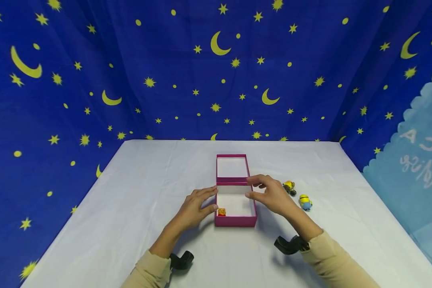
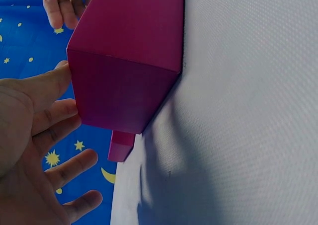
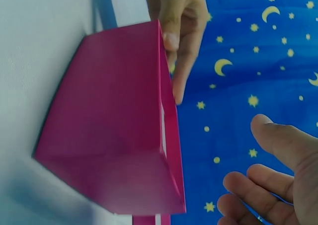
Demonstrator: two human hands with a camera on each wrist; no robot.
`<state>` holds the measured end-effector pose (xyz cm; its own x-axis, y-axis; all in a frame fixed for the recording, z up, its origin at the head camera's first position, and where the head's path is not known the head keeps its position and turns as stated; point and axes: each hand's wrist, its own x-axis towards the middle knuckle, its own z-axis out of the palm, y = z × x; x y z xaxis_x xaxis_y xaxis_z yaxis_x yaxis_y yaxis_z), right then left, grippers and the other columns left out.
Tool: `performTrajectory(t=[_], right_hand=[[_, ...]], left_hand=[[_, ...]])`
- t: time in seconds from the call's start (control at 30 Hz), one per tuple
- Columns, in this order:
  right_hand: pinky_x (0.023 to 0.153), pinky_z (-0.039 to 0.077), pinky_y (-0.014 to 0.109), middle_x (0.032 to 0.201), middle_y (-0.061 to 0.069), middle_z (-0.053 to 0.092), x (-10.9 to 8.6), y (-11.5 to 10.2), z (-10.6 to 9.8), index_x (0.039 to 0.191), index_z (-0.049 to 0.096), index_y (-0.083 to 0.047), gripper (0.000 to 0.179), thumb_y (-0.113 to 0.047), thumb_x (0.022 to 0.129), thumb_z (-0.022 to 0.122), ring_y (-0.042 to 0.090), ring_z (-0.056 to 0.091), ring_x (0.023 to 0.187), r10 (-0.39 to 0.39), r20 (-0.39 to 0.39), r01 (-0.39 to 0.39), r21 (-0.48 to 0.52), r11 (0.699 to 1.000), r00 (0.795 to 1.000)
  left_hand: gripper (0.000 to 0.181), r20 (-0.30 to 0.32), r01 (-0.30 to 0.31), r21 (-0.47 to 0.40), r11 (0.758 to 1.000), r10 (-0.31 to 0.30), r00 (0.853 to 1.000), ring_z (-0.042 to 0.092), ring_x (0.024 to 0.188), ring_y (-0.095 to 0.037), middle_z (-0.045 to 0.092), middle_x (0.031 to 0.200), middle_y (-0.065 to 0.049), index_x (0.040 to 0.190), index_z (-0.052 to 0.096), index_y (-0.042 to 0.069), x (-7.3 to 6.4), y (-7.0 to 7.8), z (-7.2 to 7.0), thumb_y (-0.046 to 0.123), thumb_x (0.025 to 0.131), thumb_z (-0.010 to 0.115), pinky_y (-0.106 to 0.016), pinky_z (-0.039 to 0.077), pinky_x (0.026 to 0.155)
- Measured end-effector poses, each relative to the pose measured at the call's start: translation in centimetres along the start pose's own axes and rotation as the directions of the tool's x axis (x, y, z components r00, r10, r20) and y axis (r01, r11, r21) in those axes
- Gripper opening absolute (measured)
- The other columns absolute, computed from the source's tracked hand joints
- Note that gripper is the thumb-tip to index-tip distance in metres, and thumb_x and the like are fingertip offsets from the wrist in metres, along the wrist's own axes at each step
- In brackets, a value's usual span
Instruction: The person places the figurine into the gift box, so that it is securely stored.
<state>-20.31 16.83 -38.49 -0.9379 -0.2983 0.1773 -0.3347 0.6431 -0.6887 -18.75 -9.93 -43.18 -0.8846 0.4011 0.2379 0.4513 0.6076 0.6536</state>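
Note:
A magenta box [image 1: 236,221] with a white inside stands open at the top on the white table. Right behind it lies its magenta lid [image 1: 232,179], white inside facing up. A small orange and red figurine [image 1: 221,212] sits in the box's front left corner. My left hand [image 1: 195,209] touches the left rim, with thumb and fingertips at the edge and the other fingers spread in the left wrist view. My right hand [image 1: 271,195] hovers by the right rim, fingers loosely bent and nothing held; in the right wrist view it is apart from the box [image 3: 109,106].
To the right of the box are a yellow figurine with dark wheels [image 1: 289,187] and a yellow and blue minion figurine [image 1: 305,202]. A blue curtain [image 1: 187,72] with stars and moons hangs behind and beside the table [image 1: 122,224].

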Motion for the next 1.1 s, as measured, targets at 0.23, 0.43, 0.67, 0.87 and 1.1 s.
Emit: performTrajectory(t=[0.23,0.43,0.67,0.87,1.1], right_hand=[[0.086,0.051,0.046,0.115,0.009,0.067,-0.3,1.4,-1.0,0.122,0.061,-0.013,0.045,-0.028,0.082,0.074,0.034,0.060,0.107,0.054,-0.080,-0.053,0.010,0.999,0.995],[0.090,0.048,0.047,0.114,0.007,0.068,-0.5,2.3,-1.8,0.122,0.060,-0.011,0.046,-0.031,0.082,0.073,0.031,0.061,0.106,0.062,-0.130,-0.065,-0.019,0.998,0.990],[0.093,0.047,0.048,0.115,0.010,0.068,-0.6,3.5,-2.3,0.122,0.059,-0.010,0.044,-0.026,0.084,0.072,0.029,0.061,0.108,0.074,-0.151,-0.080,-0.034,0.996,0.986],[0.094,0.046,0.049,0.117,0.014,0.066,-0.9,4.8,-2.8,0.124,0.057,-0.007,0.047,-0.030,0.085,0.070,0.032,0.060,0.110,0.100,-0.167,-0.108,-0.043,0.993,0.981],[0.098,0.041,0.052,0.120,0.016,0.065,-1.0,6.0,-3.6,0.127,0.055,-0.006,0.049,-0.032,0.086,0.068,0.034,0.057,0.113,0.122,-0.197,-0.137,-0.062,0.989,0.973]], left_hand=[[0.051,0.005,-0.002,0.001,1.000,0.002,1.000,0.043,0.132,-0.027,0.047,0.145,0.003,0.136,0.052,0.012,0.0,0.0,0.0,0.025,0.088,0.065,-0.054,0.030,0.106],[0.051,-0.011,-0.024,0.000,1.000,0.024,1.000,0.045,0.129,-0.028,0.048,0.144,0.002,0.135,0.052,0.009,0.0,-0.2,0.1,0.024,0.088,0.066,-0.054,0.032,0.103],[0.051,-0.015,-0.029,0.004,1.000,0.029,0.999,0.045,0.129,-0.028,0.049,0.144,0.001,0.134,0.053,0.008,0.1,-0.2,0.1,0.024,0.088,0.066,-0.054,0.032,0.102],[0.051,-0.001,-0.013,0.000,1.000,0.013,1.000,0.044,0.130,-0.029,0.048,0.145,0.001,0.135,0.052,0.008,0.0,-0.1,0.0,0.023,0.088,0.066,-0.054,0.031,0.104],[0.051,-0.002,-0.013,0.007,1.000,0.013,1.000,0.045,0.129,-0.028,0.048,0.145,0.001,0.135,0.052,0.009,0.0,-0.1,0.0,0.023,0.088,0.066,-0.055,0.031,0.104]])
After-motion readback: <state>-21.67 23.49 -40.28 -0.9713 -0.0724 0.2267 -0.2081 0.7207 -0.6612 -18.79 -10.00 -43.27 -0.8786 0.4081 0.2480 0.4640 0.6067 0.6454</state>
